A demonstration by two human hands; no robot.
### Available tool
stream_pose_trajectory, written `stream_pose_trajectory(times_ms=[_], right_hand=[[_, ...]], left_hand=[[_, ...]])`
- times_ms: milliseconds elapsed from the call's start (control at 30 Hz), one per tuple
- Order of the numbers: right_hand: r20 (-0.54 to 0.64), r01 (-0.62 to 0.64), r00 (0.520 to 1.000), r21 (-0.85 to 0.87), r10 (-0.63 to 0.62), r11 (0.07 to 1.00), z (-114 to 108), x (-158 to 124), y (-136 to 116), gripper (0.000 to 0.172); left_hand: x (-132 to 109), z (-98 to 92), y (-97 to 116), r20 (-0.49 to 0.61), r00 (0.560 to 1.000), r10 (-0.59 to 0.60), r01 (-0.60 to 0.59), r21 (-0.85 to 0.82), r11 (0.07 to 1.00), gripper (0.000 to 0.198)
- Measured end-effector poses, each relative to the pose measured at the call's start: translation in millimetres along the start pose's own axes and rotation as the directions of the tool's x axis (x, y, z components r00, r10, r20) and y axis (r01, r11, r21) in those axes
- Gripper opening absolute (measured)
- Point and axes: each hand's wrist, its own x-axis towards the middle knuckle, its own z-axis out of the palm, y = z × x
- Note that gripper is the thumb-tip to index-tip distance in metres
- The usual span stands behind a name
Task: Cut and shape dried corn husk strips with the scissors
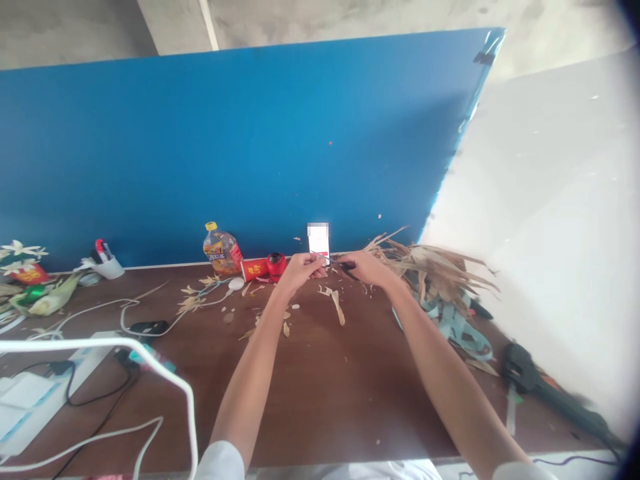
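Observation:
Both my arms reach out over a brown table (pixel 320 387) toward the blue back board. My left hand (pixel 300 269) is closed in a pinch on a small piece I cannot make out. My right hand (pixel 367 267) is closed on a dark tool (pixel 346 268), probably scissors, whose tip points toward my left hand. The two hands almost touch, just in front of a small white and red box (pixel 319 245). Dry husk scraps (pixel 338 307) lie on the table below my hands.
A heap of dry husks (pixel 435 270) sits at the right, with a teal strap (pixel 463 330) and a black glue gun (pixel 530 377) nearer me. A drink bottle (pixel 221 250), red tape roll (pixel 275 265), white cup (pixel 107 267), cables (pixel 150 313) and a power strip (pixel 30 400) are at left.

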Motion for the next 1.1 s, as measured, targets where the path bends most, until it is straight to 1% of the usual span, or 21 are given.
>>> stream_pose_trajectory(times_ms=[133,233,400,500,567,633,733,833,900,967,1100], right_hand=[[-0.068,-0.046,0.997,-0.038,0.043,0.998,4.6,2.4,-2.9,0.022],[-0.094,-0.041,0.995,-0.034,0.038,0.999,7.1,3.1,-3.5,0.022],[-0.100,-0.045,0.994,-0.044,0.040,0.998,7.0,4.0,-3.2,0.022],[-0.154,-0.050,0.987,-0.049,0.042,0.998,6.3,4.7,-1.0,0.020],[-0.220,-0.067,0.974,-0.019,0.061,0.998,6.0,4.5,1.9,0.022],[-0.282,-0.112,0.952,0.039,0.118,0.993,6.0,3.9,5.8,0.025],[-0.349,-0.171,0.915,0.122,0.204,0.978,7.1,3.8,11.7,0.031],[-0.410,-0.171,0.886,0.149,0.218,0.974,10.5,5.9,14.4,0.033],[-0.418,-0.149,0.886,0.155,0.201,0.977,13.2,7.8,13.8,0.036],[-0.400,-0.121,0.899,0.165,0.178,0.979,15.4,9.1,11.8,0.038],[-0.309,-0.089,0.941,0.163,0.137,0.983,16.4,8.8,6.2,0.034]], left_hand=[[-1.0,-4.1,2.1,-0.018,1.000,-0.004,0.004,-0.037,0.999,0.039],[-2.8,-5.4,4.2,-0.020,1.000,-0.013,0.012,-0.050,0.999,0.039],[-3.6,-4.6,5.6,-0.027,1.000,-0.004,0.003,-0.057,0.998,0.037],[-2.9,-4.5,5.9,-0.034,0.999,-0.004,0.002,-0.072,0.997,0.035],[-2.7,-4.8,5.9,-0.028,0.999,-0.024,0.021,-0.078,0.997,0.034],[-2.9,-5.4,5.4,-0.016,0.999,-0.041,0.039,-0.075,0.996,0.034],[-3.5,-5.8,3.8,0.004,0.999,-0.033,0.033,-0.055,0.998,0.037],[-3.8,-4.7,1.7,0.019,0.999,-0.025,0.026,-0.038,0.999,0.039],[-3.7,-3.0,0.8,0.016,1.000,-0.021,0.021,-0.040,0.999,0.040],[-3.5,-1.0,0.7,0.016,1.000,-0.013,0.014,-0.047,0.999,0.040],[-3.2,3.0,2.1,0.008,1.000,-0.027,0.027,-0.060,0.998,0.037]])
